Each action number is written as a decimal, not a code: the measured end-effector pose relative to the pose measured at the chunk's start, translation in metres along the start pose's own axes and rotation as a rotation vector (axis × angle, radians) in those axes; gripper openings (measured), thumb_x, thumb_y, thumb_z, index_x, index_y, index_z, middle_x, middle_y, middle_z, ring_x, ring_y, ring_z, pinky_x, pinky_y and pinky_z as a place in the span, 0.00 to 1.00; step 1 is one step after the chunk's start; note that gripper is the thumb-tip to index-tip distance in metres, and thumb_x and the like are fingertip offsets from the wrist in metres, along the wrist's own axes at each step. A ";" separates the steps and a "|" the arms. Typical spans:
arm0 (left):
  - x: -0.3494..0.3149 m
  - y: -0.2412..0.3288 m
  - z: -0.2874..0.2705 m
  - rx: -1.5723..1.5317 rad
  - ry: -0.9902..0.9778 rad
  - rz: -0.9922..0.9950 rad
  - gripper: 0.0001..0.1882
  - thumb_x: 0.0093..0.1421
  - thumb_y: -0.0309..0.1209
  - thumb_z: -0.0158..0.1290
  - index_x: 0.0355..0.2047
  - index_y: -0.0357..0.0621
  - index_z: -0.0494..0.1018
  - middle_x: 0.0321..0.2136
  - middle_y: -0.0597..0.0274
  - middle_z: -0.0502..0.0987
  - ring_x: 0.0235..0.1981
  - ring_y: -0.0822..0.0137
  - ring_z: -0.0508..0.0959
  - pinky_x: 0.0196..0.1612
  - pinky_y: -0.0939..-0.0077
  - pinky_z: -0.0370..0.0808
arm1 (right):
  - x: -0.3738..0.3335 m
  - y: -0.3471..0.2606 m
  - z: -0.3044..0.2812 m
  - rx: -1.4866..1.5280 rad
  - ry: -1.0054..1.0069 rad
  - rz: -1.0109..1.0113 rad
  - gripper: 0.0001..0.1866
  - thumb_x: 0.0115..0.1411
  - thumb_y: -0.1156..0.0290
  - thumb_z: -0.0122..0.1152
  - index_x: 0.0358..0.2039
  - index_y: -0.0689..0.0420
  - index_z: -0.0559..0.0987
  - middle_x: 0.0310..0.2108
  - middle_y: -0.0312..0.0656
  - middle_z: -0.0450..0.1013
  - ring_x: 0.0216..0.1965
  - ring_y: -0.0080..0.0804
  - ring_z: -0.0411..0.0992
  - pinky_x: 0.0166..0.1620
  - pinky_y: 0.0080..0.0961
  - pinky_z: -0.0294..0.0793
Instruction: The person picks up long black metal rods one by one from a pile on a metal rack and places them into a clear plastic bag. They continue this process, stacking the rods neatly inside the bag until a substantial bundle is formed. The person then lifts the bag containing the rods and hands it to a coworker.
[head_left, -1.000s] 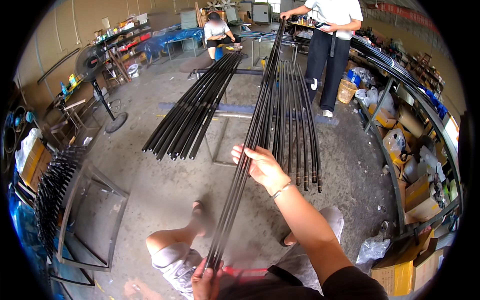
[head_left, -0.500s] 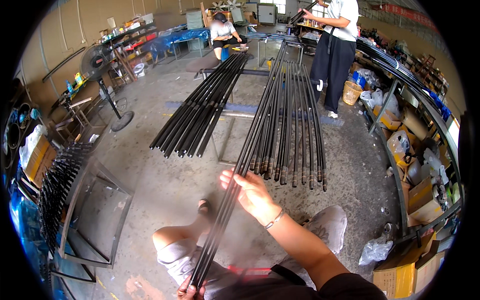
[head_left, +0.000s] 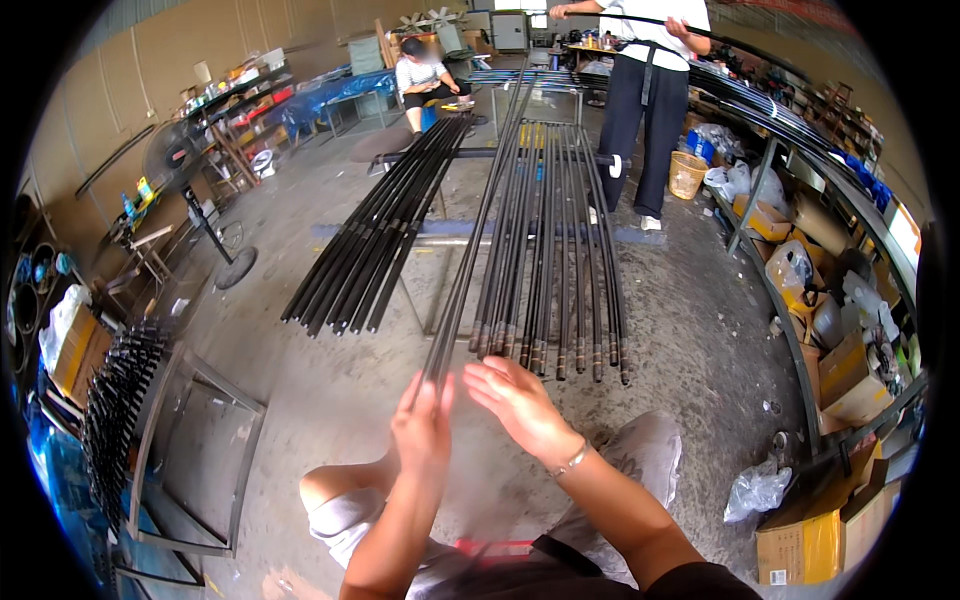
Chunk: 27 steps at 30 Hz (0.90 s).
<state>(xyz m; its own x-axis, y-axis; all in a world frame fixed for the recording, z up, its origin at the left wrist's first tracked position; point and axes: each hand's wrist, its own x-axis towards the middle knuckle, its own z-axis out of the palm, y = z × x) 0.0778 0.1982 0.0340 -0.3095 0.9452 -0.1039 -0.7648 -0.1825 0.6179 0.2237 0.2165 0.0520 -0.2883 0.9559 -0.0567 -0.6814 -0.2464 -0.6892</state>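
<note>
My left hand is closed around the near ends of a few long, thin black rods, slightly smeared by motion. From there the rods slope away toward the far rack. Just to the right, my right hand is open, its fingers stretched out and apart from the held rods. Its fingertips are close to the near ends of a row of similar black rods with brownish banded tips. A second bundle, of thicker black rods, lies to the left on the same support, their pale ends toward me.
A metal frame stands at the left beside a stack of short black pieces. Behind it is a floor fan. Cardboard boxes and shelving line the right. Beyond the rods a person holds a long rod; another person sits farther back.
My left hand has come up and forward with the rod ends, which have slid away from me. My right hand has let go of the rods. The standing person now holds a rod crosswise.
</note>
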 end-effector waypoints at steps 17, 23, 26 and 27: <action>0.095 -0.092 0.085 0.530 -0.082 0.166 0.20 0.57 0.16 0.50 0.51 0.28 0.64 0.39 0.53 0.74 0.36 0.68 0.76 0.40 0.80 0.75 | -0.053 -0.040 -0.071 -0.023 0.205 -0.044 0.19 0.63 0.71 0.50 0.51 0.65 0.63 0.44 0.50 0.70 0.48 0.43 0.70 0.52 0.34 0.70; 0.099 -0.082 0.053 1.245 -0.244 0.568 0.27 0.54 0.23 0.55 0.54 0.29 0.62 0.46 0.45 0.72 0.46 0.58 0.72 0.50 0.72 0.68 | -0.053 -0.034 -0.060 -0.062 0.223 -0.017 0.15 0.63 0.71 0.51 0.48 0.62 0.67 0.41 0.46 0.72 0.45 0.40 0.72 0.49 0.33 0.72; 0.085 -0.058 0.056 1.136 -0.162 0.563 0.30 0.52 0.31 0.60 0.53 0.32 0.64 0.48 0.43 0.71 0.51 0.54 0.69 0.54 0.69 0.64 | -0.056 -0.035 -0.066 -0.087 0.236 -0.028 0.13 0.63 0.70 0.51 0.46 0.60 0.69 0.39 0.44 0.73 0.44 0.39 0.73 0.47 0.31 0.72; 0.091 -0.054 0.044 0.937 -0.090 0.504 0.29 0.53 0.32 0.60 0.52 0.34 0.65 0.48 0.46 0.71 0.50 0.57 0.70 0.53 0.70 0.65 | -0.057 -0.035 -0.069 -0.090 0.234 -0.039 0.13 0.63 0.70 0.51 0.46 0.60 0.69 0.39 0.44 0.73 0.44 0.39 0.73 0.47 0.31 0.72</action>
<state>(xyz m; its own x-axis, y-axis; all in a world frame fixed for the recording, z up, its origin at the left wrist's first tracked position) 0.1160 0.3063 0.0251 -0.3966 0.8423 0.3650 0.1911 -0.3132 0.9303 0.3104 0.1819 0.0299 -0.0923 0.9779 -0.1874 -0.6235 -0.2035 -0.7549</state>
